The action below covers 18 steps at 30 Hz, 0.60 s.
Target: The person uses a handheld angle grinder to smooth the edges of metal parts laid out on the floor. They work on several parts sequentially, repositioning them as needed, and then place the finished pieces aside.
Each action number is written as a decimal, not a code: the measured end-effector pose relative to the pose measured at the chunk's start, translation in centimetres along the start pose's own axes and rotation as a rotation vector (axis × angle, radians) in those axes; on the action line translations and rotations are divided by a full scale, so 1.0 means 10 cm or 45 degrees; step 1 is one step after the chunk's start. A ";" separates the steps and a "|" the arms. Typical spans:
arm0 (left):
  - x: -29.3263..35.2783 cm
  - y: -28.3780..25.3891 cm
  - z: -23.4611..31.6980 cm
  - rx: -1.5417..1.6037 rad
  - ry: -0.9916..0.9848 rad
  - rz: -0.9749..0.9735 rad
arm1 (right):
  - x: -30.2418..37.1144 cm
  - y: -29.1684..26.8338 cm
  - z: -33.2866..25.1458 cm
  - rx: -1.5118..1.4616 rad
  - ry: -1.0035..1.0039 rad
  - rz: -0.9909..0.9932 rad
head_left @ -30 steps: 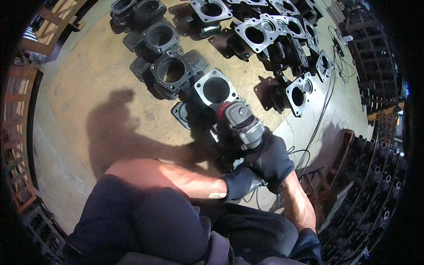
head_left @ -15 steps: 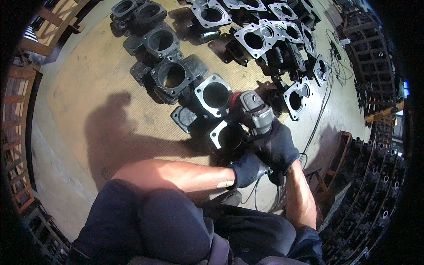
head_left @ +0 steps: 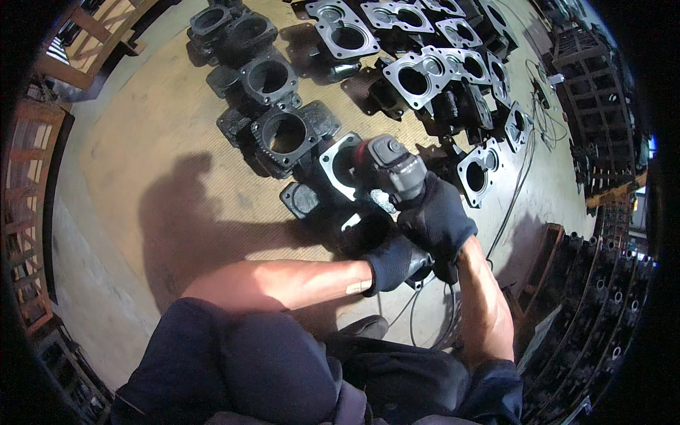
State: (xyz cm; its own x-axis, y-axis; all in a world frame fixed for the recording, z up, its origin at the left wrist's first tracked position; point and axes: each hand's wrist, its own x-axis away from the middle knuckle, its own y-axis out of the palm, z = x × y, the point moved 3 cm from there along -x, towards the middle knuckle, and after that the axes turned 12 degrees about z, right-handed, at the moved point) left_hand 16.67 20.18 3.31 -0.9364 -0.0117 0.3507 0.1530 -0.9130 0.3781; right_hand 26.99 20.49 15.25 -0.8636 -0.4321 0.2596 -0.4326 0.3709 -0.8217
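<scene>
My right hand point(head_left: 440, 216), in a dark glove, is wrapped round an angle grinder point(head_left: 402, 172). The grinder's head and reddish disc edge hang over the right side of a metal casting point(head_left: 329, 166) with a bright flange and round bore, hiding part of it. Whether the disc touches metal I cannot tell. Closer to me, a second casting point(head_left: 352, 221) lies mostly in shadow. Beside it my left hand point(head_left: 393, 263), also gloved, has its fingers closed at a shiny metal part below the right hand; what it grips is partly hidden.
Dark castings point(head_left: 283, 134) run in a line away to the left, and bright-faced castings point(head_left: 418, 76) cluster at the far right. They stand on a ribbed tan sheet point(head_left: 142, 127). A cable point(head_left: 453, 312) loops near my knees. Racked dark parts point(head_left: 595, 304) stand at right, wooden crates point(head_left: 28, 163) at left.
The grinder and my right hand have moved left and slightly away from me, further over the bright flange. My left hand stays low beside the near casting. The view has shifted slightly.
</scene>
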 end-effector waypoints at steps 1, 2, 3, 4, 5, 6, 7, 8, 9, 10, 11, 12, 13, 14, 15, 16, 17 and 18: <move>-0.01 -0.02 0.00 -0.032 0.023 -0.009 | -0.05 0.00 -0.06 0.026 0.011 -0.020; -0.02 -0.04 0.00 -0.062 0.046 -0.020 | -0.09 0.00 -0.09 0.077 -0.005 -0.028; -0.01 -0.06 0.02 -0.245 0.238 0.021 | -0.12 0.00 -0.11 0.126 -0.023 -0.039; 0.00 -0.08 0.04 -0.430 0.428 0.064 | -0.13 0.00 -0.12 0.174 -0.041 -0.051; 0.03 -0.08 0.19 -0.399 0.239 -0.003 | -0.12 0.01 -0.08 0.102 -0.051 -0.030; 0.07 -0.10 0.36 -0.378 0.054 -0.055 | -0.07 0.03 0.00 0.033 -0.066 -0.011; 0.11 -0.03 0.30 -0.366 0.094 -0.049 | 0.00 0.05 0.09 -0.037 -0.081 0.008; 0.16 0.02 0.25 -0.359 0.134 -0.030 | 0.06 0.07 0.21 -0.039 -0.030 0.002; 0.21 0.09 0.26 -0.415 0.197 -0.068 | 0.14 0.04 0.26 -0.027 0.052 -0.012; 0.27 0.17 0.28 -0.471 0.263 -0.102 | 0.25 -0.05 0.24 0.018 0.050 -0.016; 0.32 0.20 0.29 -0.540 0.320 -0.115 | 0.31 -0.09 0.19 0.043 0.038 -0.032; 0.32 0.23 0.28 -0.583 0.271 -0.236 | 0.33 -0.10 0.19 0.033 0.108 -0.016; 0.31 0.24 0.29 -0.599 0.218 -0.294 | 0.35 -0.12 0.20 0.025 0.179 0.003; 0.29 0.22 0.27 -0.627 0.156 -0.337 | 0.35 -0.11 0.23 0.003 0.241 0.012; 0.24 0.18 0.27 -0.627 0.090 -0.313 | 0.31 -0.08 0.22 -0.029 0.188 0.004; 0.18 0.14 0.28 -0.627 0.025 -0.289 | 0.23 -0.05 0.20 -0.062 0.135 -0.003; 0.13 0.06 0.35 -0.627 -0.030 -0.275 | 0.14 -0.02 0.18 -0.088 0.089 -0.009; 0.09 0.02 0.44 -0.626 -0.077 -0.273 | 0.06 -0.01 0.16 -0.006 0.066 0.017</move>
State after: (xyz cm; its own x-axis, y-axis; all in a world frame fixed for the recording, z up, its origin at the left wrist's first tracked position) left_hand 17.28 21.84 7.46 -0.9084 0.2060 0.3639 -0.2190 -0.9757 0.0057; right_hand 26.94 18.89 14.65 -0.8814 -0.3844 0.2747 -0.4222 0.3800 -0.8230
